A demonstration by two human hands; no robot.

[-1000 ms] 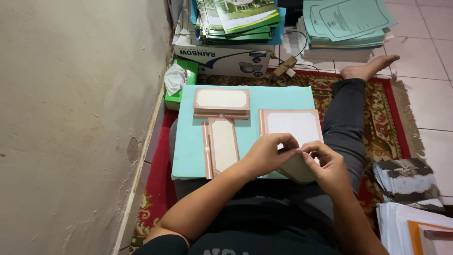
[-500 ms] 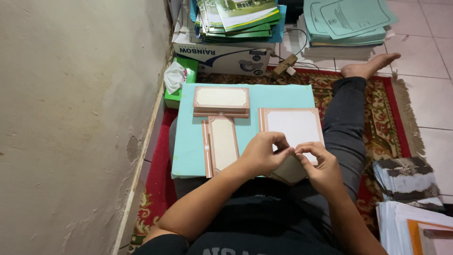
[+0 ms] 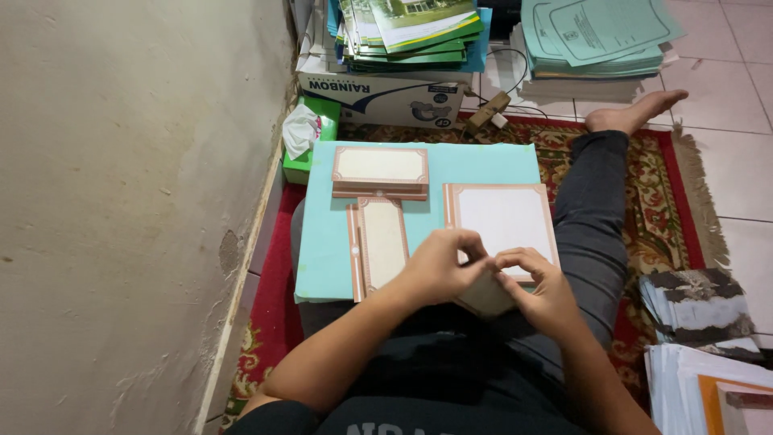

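Note:
I sit on a rug with a light blue board across my lap. My left hand and my right hand meet over a small cream folded card, both pinching its upper edge. The card lies at the board's near edge, partly hidden by my fingers. On the board are a flat sheet with a brown border, a narrow pile of cream cards and a wider pile of the same cards behind it.
A plaster wall runs along the left. A green tissue box, a cardboard box topped with booklets, and a pile of pale green folders stand beyond. Paper stacks lie at the right. My outstretched leg rests on the red rug.
Both hands have shifted slightly on the folded card, fingertips drawing closer together at its top edge. The piles on the board have not moved.

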